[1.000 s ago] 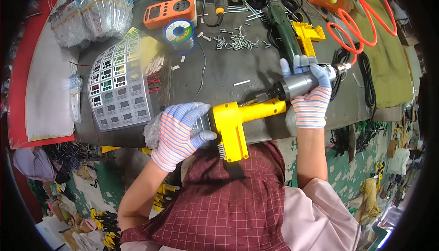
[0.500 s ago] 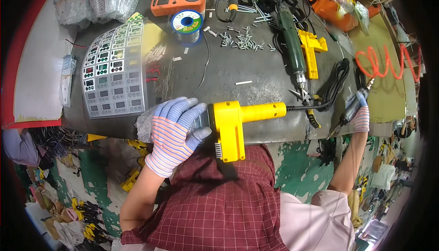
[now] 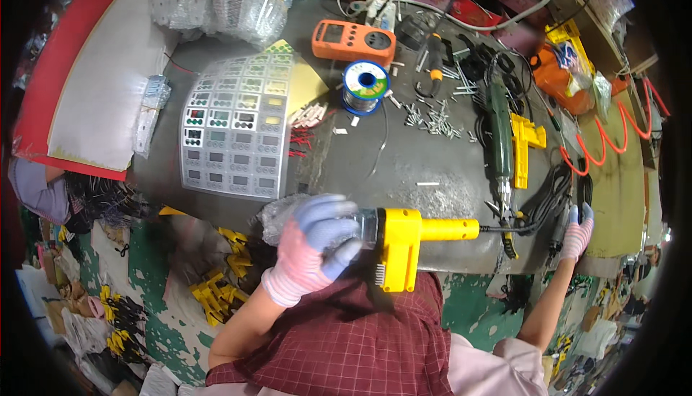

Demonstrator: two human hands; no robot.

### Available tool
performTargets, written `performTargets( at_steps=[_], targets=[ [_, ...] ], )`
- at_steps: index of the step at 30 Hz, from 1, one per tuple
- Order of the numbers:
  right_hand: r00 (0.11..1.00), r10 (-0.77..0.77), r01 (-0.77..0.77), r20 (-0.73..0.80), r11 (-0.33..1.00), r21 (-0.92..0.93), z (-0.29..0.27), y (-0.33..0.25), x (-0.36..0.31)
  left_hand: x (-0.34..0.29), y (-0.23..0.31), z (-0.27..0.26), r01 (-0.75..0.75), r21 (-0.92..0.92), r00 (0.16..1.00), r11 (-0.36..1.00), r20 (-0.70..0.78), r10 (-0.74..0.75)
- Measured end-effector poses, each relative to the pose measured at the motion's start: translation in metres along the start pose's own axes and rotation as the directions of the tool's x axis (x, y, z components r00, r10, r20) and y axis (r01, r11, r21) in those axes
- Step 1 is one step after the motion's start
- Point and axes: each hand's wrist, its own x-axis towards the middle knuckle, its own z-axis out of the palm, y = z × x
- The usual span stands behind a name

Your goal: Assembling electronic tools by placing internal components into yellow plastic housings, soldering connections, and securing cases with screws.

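My left hand, in a striped glove, grips the clear end of a yellow corded tool at the bench's front edge. Its round handle points right, and a toothed block hangs down towards my apron. At the bench's right side, my gloved right hand has its fingers stretched out, beside a slim grey power screwdriver that lies along the front edge. Bubble wrap lies just left of my left hand.
A label sheet covers the left of the bench. Behind are a solder spool, an orange meter and scattered screws. A green electric screwdriver and a yellow housing part lie right; an orange coiled hose hangs beyond.
The head view has shifted, so the bench sits lower and further right. My right hand, earlier around the grey screwdriver, has let it go. My left hand keeps hold of the yellow tool.
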Motion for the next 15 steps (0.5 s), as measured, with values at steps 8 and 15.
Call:
performTargets(
  at_steps=[8, 15],
  targets=[
    [0.926, -0.374, 0.229, 0.054, 0.668, 0.708, -0.047, -0.214, -0.069, -0.012, -0.075, -0.103, 0.817, 0.153, 0.523, 0.556, -0.601, -0.604],
    [0.331, -0.89, 0.066, 0.312, 0.352, 0.934, -0.033, -0.417, -0.141, -0.032, -0.153, -0.124, 0.713, -0.024, 0.528, 0.701, -0.639, -0.56]
  ],
)
